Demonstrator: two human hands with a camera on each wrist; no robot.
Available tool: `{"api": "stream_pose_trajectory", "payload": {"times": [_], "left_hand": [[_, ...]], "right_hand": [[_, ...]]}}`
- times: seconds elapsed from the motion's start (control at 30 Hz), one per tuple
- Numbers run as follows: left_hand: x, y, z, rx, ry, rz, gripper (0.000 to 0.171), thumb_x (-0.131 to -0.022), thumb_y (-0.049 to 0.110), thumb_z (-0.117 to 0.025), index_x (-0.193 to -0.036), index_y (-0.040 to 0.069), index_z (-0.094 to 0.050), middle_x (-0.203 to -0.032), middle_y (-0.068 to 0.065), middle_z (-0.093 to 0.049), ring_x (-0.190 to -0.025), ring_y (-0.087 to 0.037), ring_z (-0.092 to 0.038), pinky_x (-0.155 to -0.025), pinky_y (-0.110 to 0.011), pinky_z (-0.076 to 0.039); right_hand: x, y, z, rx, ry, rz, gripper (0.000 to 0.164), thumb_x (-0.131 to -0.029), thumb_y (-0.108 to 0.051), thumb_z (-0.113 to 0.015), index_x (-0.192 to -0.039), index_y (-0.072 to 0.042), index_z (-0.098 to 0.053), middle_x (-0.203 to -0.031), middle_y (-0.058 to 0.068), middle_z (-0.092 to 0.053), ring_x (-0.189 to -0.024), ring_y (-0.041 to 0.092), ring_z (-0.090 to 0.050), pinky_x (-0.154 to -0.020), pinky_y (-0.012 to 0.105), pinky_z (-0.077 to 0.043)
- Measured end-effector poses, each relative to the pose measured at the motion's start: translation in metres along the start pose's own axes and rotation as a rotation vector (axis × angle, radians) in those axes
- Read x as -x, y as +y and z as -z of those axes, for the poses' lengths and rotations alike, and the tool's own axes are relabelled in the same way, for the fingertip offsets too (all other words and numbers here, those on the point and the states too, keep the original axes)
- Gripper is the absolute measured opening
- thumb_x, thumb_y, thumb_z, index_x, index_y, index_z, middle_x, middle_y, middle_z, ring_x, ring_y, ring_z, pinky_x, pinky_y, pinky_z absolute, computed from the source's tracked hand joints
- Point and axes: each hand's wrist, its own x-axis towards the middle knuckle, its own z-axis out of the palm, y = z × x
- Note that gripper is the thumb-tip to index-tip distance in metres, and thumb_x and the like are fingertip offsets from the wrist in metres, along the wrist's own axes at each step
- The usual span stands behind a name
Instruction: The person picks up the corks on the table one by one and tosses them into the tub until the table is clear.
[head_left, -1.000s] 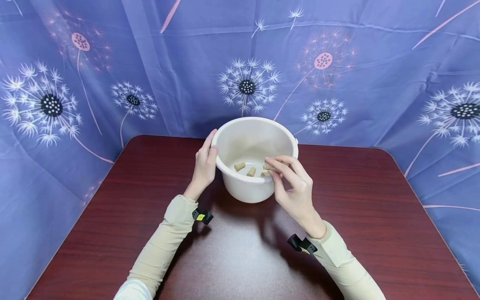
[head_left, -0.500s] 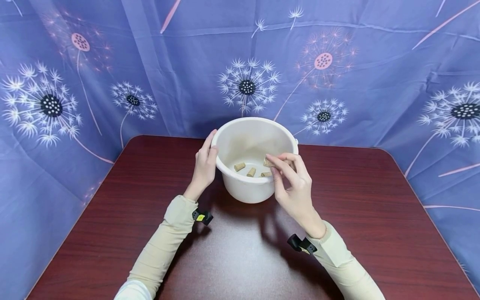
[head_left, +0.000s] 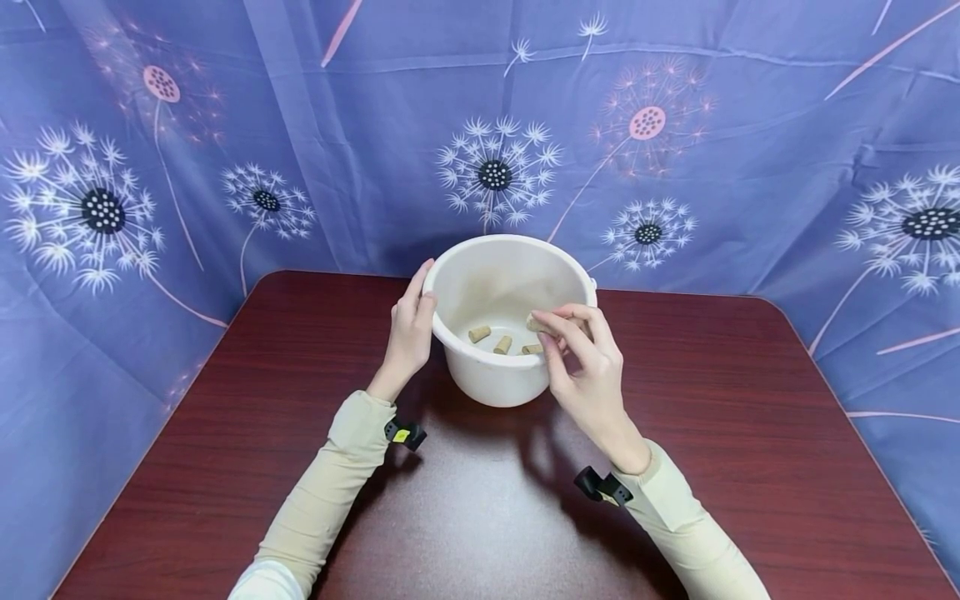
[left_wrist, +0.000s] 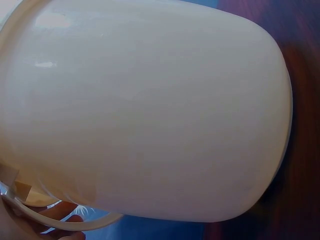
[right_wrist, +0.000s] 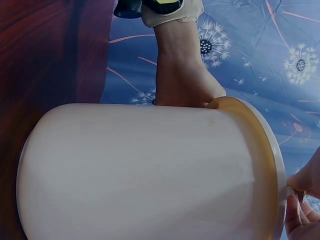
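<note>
A white plastic bucket (head_left: 495, 383) stands on the table, its mouth towards me. My left hand (head_left: 410, 325) grips its left rim; in the left wrist view the fingers (left_wrist: 60, 210) show beside the bucket's handle (left_wrist: 95, 226). Over the right front of the rim, my right hand (head_left: 588, 367) pinches a cork (head_left: 536, 322) between thumb and fingers, partly covered by the fingertips. Inside on the bottom lie three more corks: one at left (head_left: 479, 333), one in the middle (head_left: 503, 344), and one at right (head_left: 532, 349), partly hidden by the rim.
The dark red wooden table (head_left: 750, 417) reaches back to a blue curtain (head_left: 375, 125) with dandelion prints, close behind the bucket. Black wrist cameras sit on the left sleeve (head_left: 363, 429) and the right sleeve (head_left: 667, 487).
The right hand has shifted slightly, turning the pinched cork a little in its fingertips, and more of the right-hand cork in the bucket shows. Left hand and bucket stay put.
</note>
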Motion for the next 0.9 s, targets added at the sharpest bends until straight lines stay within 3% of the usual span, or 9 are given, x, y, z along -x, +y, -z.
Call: {"api": "stream_pose_trajectory", "payload": {"times": [0.9], "left_hand": [[-0.0008,-0.0012,-0.0007,-0.004,-0.014,0.001,0.054,-0.096,0.024,-0.034,-0.149,0.018,-0.039,-0.150,-0.006,-0.045,-0.133,-0.023,-0.048,-0.107,-0.044,-0.041]], "right_hand": [[0.0002,0.0010,-0.0005,-0.003,-0.001,-0.017,0.028,-0.081,0.007,-0.067,-0.107,-0.003,-0.073,-0.119,0.025,-0.054,-0.065,0.016,-0.058,-0.067,0.013,-0.048]]}}
